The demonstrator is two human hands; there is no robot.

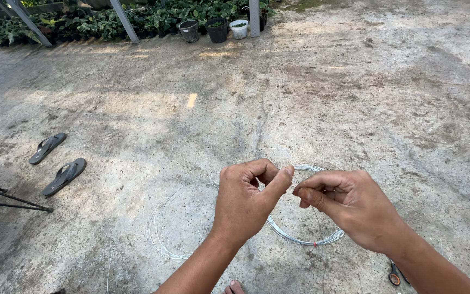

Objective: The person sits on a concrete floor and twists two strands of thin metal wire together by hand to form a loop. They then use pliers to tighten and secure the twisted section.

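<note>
My left hand (246,198) and my right hand (349,204) are held close together above a concrete floor, thumbs and forefingers pinched on a thin strand of wire (296,182) that runs between them. Under the hands lies a tight coil of silvery wire (305,239) with a small red mark on it. A looser, fainter coil of thin wire (164,228) lies on the ground just left of my left wrist.
A pair of dark flip-flops (55,163) lies at the left, with black tripod legs (6,198) beside them. Scissors with orange-black handles (395,275) rest at lower right. Potted plants (217,28) and metal posts line the far edge. My toe (235,287) shows at the bottom.
</note>
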